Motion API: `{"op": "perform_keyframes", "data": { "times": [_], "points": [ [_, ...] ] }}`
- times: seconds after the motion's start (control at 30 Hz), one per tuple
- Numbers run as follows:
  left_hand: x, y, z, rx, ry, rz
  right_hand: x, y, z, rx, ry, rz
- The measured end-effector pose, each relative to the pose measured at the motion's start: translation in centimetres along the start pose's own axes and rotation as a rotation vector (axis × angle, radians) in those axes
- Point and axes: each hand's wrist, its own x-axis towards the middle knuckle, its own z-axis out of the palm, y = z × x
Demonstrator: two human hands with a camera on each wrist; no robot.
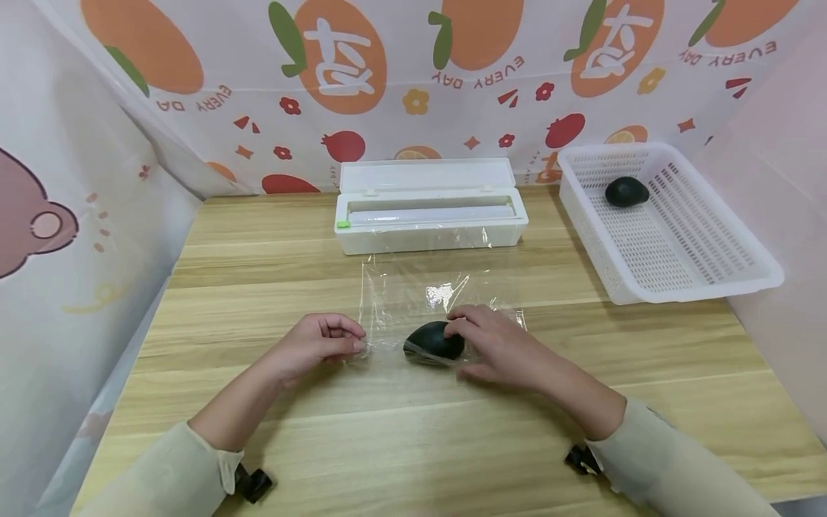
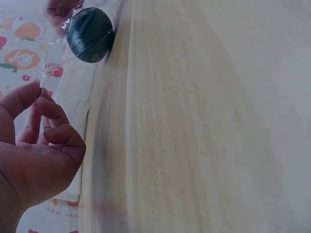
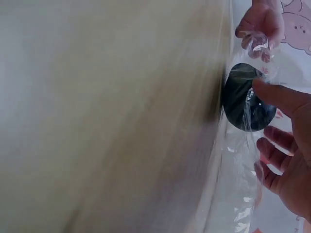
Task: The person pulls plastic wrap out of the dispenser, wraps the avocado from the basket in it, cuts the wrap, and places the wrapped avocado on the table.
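A dark green avocado (image 1: pixel 431 340) lies on a sheet of clear plastic wrap (image 1: pixel 394 301) on the table, with film over its near side. My left hand (image 1: pixel 323 337) pinches the left edge of the film between thumb and fingertips, as the left wrist view (image 2: pixel 41 141) also shows. From the right, my right hand (image 1: pixel 500 348) holds the avocado, one finger bent onto its top. In the right wrist view, a digit of that hand presses the film-covered avocado (image 3: pixel 243 99), while several other fingers stay apart from it.
Behind the wrap stands a white film dispenser box (image 1: pixel 429 237) with its lid raised; film runs from it toward me. A white plastic basket (image 1: pixel 685 287) at the back right holds another avocado (image 1: pixel 627 192). A printed curtain (image 1: pixel 413 136) hangs along the table's far edge.
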Motion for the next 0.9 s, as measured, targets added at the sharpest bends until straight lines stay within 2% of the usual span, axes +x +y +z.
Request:
{"op": "perform_keyframes", "data": {
  "times": [0.1,0.33,0.47,0.53,0.6,0.7,0.8,0.9],
  "points": [
    [0.0,-0.1,-0.1,0.014,0.006,0.004,0.4,0.3,0.1,0.001,0.05,-0.03],
    [0.0,-0.3,-0.2,0.071,0.025,0.016,1.2,1.3,-0.1,0.082,0.123,-0.121],
    [0.0,-0.1,-0.2,0.153,0.044,0.018,1.4,1.5,-0.2,0.124,0.125,-0.122],
    [-0.3,0.3,-0.1,0.23,0.076,0.046,1.5,1.5,-0.2,0.142,0.12,-0.112],
    [-0.6,0.9,0.2,0.318,0.129,0.106,1.6,1.4,-0.3,0.152,0.11,-0.095],
    [-1.0,2.3,1.3,0.477,0.188,0.259,1.6,1.3,-0.4,0.17,0.083,-0.055],
    [-0.9,3.7,3.0,0.618,0.181,0.448,1.7,1.2,-0.5,0.189,0.064,-0.001],
    [-0.1,4.6,4.6,0.728,0.139,0.56,1.7,1.1,-0.4,0.219,0.059,0.03]
  ]
}}
